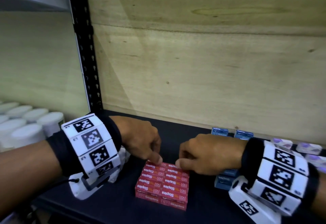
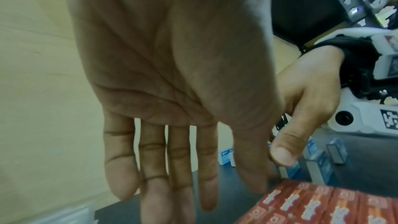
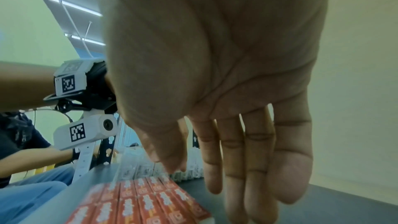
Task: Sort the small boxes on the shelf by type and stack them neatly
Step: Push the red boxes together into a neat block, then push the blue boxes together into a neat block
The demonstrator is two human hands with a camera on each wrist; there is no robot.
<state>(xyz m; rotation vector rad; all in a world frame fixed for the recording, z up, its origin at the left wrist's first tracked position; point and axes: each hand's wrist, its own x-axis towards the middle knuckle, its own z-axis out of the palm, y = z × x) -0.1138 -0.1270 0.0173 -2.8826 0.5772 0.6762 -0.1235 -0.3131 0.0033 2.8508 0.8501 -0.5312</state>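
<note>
1. shelf board, dark and matte, backed by a pale plywood panel; a black slotted upright stands at the back left corner, with pale green wall beyond it.
2. red staples boxes: we count two columns laid flat side by side and at least two layers deep, packed into one tidy block at the middle front of the board; labels read "staples".
3. left hand: fingers straight and loosely spread in the left wrist view, hanging down behind the block; its thumb tip rests on the far top edge of the block. it holds nothing.
4. right hand: fingers likewise straight and slightly parted in the right wrist view, thumb tip on the same far edge, just beside the left thumb. it holds nothing.
5. blue boxes: several lie to the right of the red block, partly hidden under our right wrist; two more stand against the panel.
6. clear boxes with purple contents: far right, near the panel.
7. white-lidded jars: clustered on the neighbouring bay, left of the upright.
8. marker-covered wrist bands on both arms block part of the board.
</note>
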